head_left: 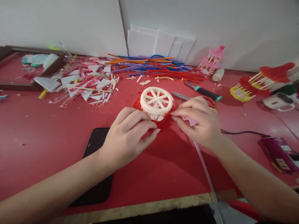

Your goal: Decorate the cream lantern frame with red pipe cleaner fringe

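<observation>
A small white wheel-shaped frame (156, 100) with spokes sits on a red fringed skirt (166, 123), held just above the red table. My left hand (129, 135) pinches the red fringe at its near left side. My right hand (198, 123) is closed at the frame's right side, fingertips touching the fringe, and it also holds a pink piece (189, 120). A thin clear stick (205, 169) runs down from under my right hand toward the table's front edge.
A black phone (97, 146) lies under my left wrist. Coloured straws (154, 65), white scraps (91, 84), a craft knife (205, 92), scissors (181, 95), finished models (261, 82), a white cup (279, 102) and a purple device (280, 154) with cable surround the spot.
</observation>
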